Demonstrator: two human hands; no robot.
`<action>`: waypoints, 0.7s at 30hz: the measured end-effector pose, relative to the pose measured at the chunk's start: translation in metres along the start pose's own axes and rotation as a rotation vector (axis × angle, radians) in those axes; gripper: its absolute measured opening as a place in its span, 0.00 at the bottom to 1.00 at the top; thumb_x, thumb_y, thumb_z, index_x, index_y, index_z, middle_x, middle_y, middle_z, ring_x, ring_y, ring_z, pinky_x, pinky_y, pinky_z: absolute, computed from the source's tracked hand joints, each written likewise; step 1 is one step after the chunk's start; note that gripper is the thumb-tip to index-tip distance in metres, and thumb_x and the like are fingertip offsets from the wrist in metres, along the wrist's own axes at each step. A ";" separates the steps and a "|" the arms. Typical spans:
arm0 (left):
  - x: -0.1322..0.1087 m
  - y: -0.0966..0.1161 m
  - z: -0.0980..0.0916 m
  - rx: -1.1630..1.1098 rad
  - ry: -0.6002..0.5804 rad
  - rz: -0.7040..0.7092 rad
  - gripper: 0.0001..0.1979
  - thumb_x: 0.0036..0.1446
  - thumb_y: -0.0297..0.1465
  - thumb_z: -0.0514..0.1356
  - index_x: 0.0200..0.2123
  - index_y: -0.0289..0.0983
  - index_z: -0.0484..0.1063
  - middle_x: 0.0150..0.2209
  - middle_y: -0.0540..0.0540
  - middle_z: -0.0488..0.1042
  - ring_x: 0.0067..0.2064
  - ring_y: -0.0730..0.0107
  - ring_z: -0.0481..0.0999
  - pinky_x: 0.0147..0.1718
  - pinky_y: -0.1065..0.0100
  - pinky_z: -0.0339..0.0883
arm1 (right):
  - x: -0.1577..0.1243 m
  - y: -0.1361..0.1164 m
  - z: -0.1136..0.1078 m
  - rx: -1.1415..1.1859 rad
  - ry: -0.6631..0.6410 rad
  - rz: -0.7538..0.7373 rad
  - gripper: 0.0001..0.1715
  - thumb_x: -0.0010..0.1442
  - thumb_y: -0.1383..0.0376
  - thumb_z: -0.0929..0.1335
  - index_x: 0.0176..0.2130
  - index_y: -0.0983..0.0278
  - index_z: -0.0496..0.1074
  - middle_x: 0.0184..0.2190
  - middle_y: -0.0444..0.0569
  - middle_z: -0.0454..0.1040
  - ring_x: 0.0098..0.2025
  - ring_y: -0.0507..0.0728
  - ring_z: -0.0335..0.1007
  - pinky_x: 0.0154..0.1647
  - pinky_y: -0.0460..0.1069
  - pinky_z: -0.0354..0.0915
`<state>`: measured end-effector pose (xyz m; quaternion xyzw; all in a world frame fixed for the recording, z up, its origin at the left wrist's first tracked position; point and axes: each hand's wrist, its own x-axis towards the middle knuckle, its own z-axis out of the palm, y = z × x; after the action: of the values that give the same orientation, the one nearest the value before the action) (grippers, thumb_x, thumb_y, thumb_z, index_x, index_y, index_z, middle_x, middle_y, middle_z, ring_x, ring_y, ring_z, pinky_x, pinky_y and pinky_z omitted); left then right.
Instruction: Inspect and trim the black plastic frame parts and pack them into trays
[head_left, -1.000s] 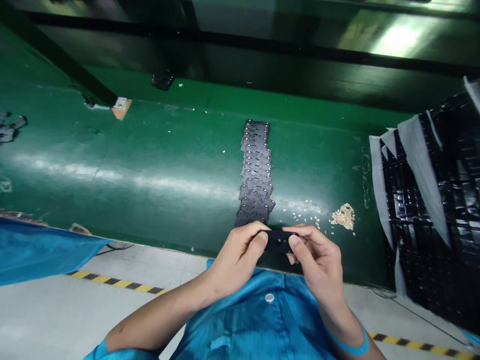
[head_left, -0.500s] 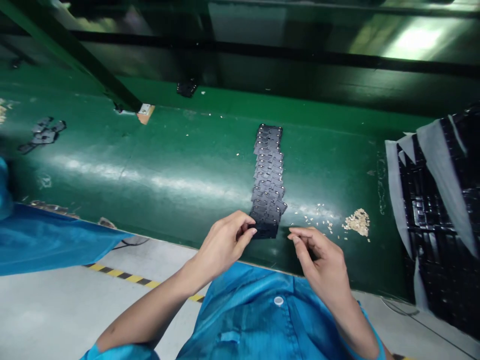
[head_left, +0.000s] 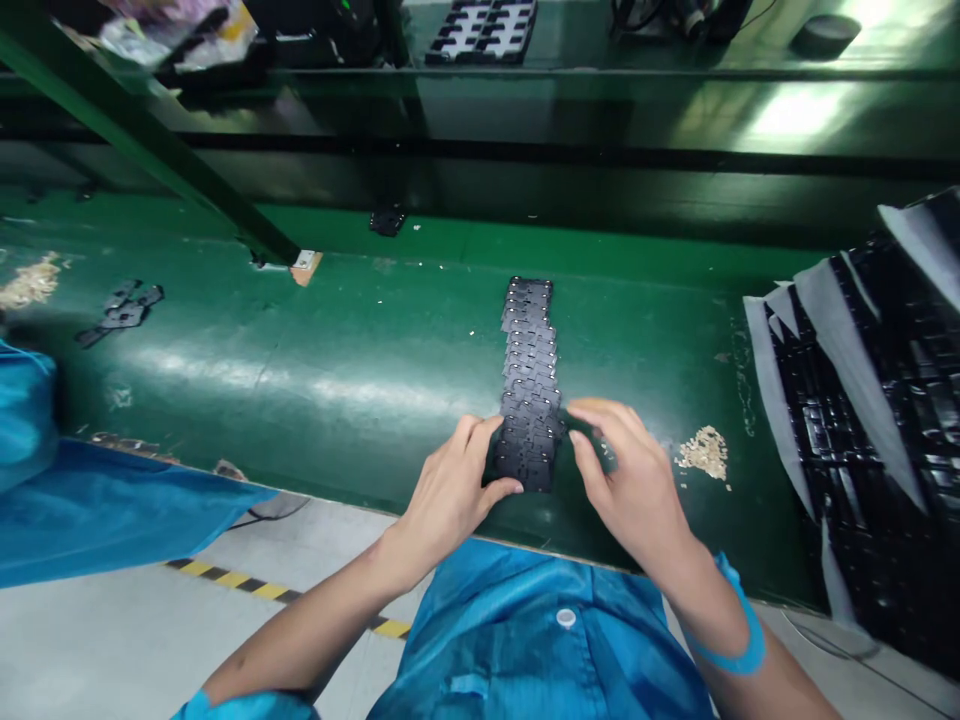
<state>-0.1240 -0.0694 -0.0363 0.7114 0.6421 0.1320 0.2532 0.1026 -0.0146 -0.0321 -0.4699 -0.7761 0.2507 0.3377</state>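
Note:
A long row of overlapping small black plastic parts [head_left: 531, 350] lies on the green table [head_left: 337, 360] and runs away from me. My left hand [head_left: 450, 490] rests against the left side of the row's near end, with its thumb at the nearest part. My right hand [head_left: 634, 490] rests against the right side of the same end, fingers stretched along it. Neither hand lifts a part.
Stacked black trays with grey sheets between them [head_left: 862, 400] fill the right side. A small heap of beige bits [head_left: 703, 452] lies just right of my right hand. Loose black parts [head_left: 120, 312] sit at far left, above another person's blue sleeve [head_left: 90, 510].
The black part I held in both hands went down onto the near end of the row. Both hands then moved in against the row's sides.

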 end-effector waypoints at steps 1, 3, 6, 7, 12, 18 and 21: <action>0.003 0.002 0.003 0.009 0.001 -0.010 0.39 0.60 0.34 0.74 0.67 0.46 0.56 0.56 0.43 0.71 0.51 0.52 0.82 0.47 0.54 0.79 | 0.015 0.002 0.004 -0.039 -0.035 -0.037 0.16 0.72 0.71 0.65 0.57 0.65 0.74 0.56 0.61 0.78 0.59 0.67 0.73 0.61 0.64 0.71; 0.011 0.005 0.008 0.015 0.005 -0.026 0.41 0.60 0.34 0.74 0.68 0.45 0.54 0.58 0.41 0.69 0.53 0.49 0.81 0.48 0.52 0.79 | 0.041 0.007 0.012 -0.121 -0.137 -0.045 0.21 0.70 0.73 0.65 0.60 0.69 0.73 0.63 0.66 0.73 0.66 0.71 0.67 0.65 0.67 0.68; 0.022 0.008 0.010 0.002 0.018 -0.027 0.43 0.59 0.35 0.74 0.68 0.45 0.52 0.61 0.40 0.67 0.55 0.46 0.81 0.50 0.49 0.79 | 0.064 0.010 0.022 -0.218 -0.315 -0.007 0.25 0.68 0.74 0.66 0.63 0.71 0.72 0.63 0.68 0.72 0.65 0.73 0.66 0.64 0.68 0.68; 0.026 0.008 0.010 -0.004 0.023 -0.027 0.44 0.58 0.34 0.75 0.69 0.46 0.52 0.61 0.40 0.67 0.55 0.45 0.81 0.51 0.48 0.79 | 0.066 0.010 0.024 -0.239 -0.353 0.000 0.25 0.68 0.74 0.67 0.63 0.71 0.72 0.62 0.67 0.73 0.63 0.73 0.67 0.63 0.68 0.68; 0.035 0.009 0.006 -0.071 0.033 -0.037 0.49 0.55 0.30 0.76 0.70 0.46 0.49 0.64 0.38 0.64 0.58 0.42 0.80 0.52 0.46 0.79 | 0.064 0.004 0.023 -0.228 -0.409 0.021 0.25 0.68 0.73 0.67 0.63 0.71 0.72 0.56 0.65 0.76 0.59 0.72 0.68 0.61 0.68 0.68; 0.038 0.006 0.006 -0.130 0.048 -0.047 0.56 0.53 0.30 0.77 0.73 0.46 0.45 0.67 0.35 0.61 0.60 0.39 0.78 0.55 0.43 0.78 | 0.060 0.002 0.022 -0.065 -0.505 0.077 0.26 0.68 0.73 0.68 0.64 0.68 0.71 0.53 0.60 0.75 0.56 0.67 0.70 0.63 0.65 0.68; 0.040 0.004 0.004 -0.139 0.049 -0.038 0.54 0.53 0.31 0.77 0.73 0.46 0.47 0.66 0.35 0.63 0.60 0.40 0.78 0.54 0.44 0.78 | 0.056 0.003 0.023 -0.011 -0.512 0.085 0.29 0.65 0.74 0.70 0.64 0.65 0.70 0.52 0.58 0.74 0.57 0.66 0.70 0.64 0.65 0.67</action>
<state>-0.1130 -0.0307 -0.0429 0.6765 0.6508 0.1887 0.2885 0.0689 0.0352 -0.0329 -0.4254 -0.8171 0.3711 0.1168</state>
